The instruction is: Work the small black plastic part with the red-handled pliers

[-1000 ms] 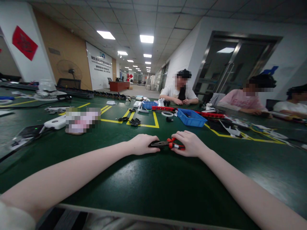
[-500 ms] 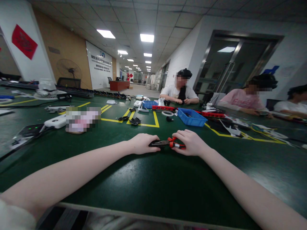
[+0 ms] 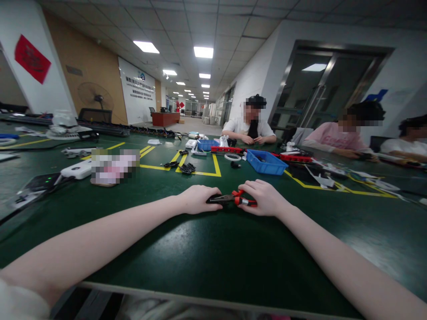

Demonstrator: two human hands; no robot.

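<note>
Right hand [image 3: 263, 198] grips red-handled pliers [image 3: 243, 202]; left hand [image 3: 197, 200] holds dark piece [image 3: 215, 198] at jaws. Blue bin [image 3: 271, 167] stands beyond.

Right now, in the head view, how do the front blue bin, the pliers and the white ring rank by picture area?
1. Front blue bin: largest.
2. Pliers: longer but thinner; the right hand hides part.
3. White ring: smallest.
The pliers sit nearest, so real sizes may differ.

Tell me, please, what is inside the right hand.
The right hand holds the pliers by their red and black handles. The hand covers the handle ends; anything against the palm is hidden.
</note>
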